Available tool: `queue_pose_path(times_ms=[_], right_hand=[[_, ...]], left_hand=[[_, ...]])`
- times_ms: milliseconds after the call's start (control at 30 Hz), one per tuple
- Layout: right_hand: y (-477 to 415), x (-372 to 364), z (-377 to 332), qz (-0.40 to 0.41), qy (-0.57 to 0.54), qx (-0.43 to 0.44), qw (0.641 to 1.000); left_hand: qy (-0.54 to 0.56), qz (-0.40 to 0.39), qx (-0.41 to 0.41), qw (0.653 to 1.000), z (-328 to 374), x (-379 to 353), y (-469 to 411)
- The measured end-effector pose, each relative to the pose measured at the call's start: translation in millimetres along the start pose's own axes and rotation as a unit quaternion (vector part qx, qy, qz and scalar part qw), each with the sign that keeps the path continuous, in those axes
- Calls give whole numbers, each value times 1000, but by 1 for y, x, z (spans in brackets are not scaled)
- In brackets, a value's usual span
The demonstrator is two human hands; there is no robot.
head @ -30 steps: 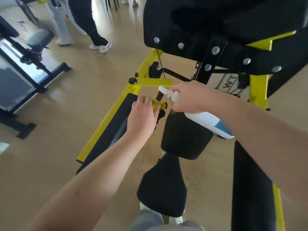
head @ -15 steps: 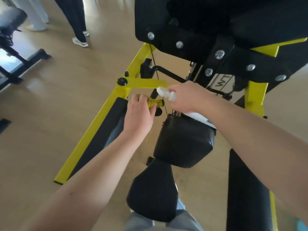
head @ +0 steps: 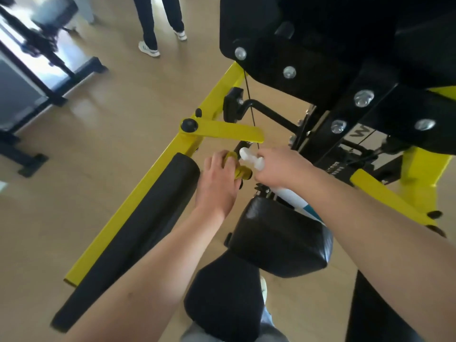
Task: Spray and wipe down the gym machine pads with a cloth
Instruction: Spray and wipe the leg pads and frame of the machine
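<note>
My left hand [head: 217, 186] grips the bunched yellow cloth [head: 238, 170]. My right hand [head: 283, 169] has its fingers wrapped round the spray bottle [head: 250, 157], nozzle touching the cloth, presumably to wet it. The black pad [head: 278, 238] sits nearer, below both hands

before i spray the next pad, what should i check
1. Spray bottle gripped in right hand: ok.
2. Yellow cloth held in left hand: ok.
3. Nozzle aimed at a pad: not ok, it points toward the cloth.
4. Square pad below the hands uncovered: ok.
5. Liquid left in the bottle: cannot tell.
6. Bystander's legs apart from the machine: ok.
</note>
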State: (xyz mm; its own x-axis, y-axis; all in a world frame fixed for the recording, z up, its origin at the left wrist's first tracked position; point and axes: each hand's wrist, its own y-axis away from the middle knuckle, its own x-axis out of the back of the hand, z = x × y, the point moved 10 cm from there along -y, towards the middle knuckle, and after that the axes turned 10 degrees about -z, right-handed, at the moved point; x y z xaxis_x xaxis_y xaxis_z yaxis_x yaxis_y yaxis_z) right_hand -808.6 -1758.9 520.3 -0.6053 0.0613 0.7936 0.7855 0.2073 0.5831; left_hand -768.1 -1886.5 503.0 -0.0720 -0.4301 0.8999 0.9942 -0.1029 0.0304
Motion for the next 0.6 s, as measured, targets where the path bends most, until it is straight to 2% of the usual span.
queue_pose_path(times_ms=[267,367,600], right_hand=[[-17,-21,7,-48,59,-28,997],[-19,-26,5,-67,32,-6,997],[-19,-15,10,-22,-25,12,999]], left_hand=[[68,4,46,997,-23,-18,1],[78,-2,48,996,-26,-21,-1],[97,-12,35,995,-26,-27,-1]])
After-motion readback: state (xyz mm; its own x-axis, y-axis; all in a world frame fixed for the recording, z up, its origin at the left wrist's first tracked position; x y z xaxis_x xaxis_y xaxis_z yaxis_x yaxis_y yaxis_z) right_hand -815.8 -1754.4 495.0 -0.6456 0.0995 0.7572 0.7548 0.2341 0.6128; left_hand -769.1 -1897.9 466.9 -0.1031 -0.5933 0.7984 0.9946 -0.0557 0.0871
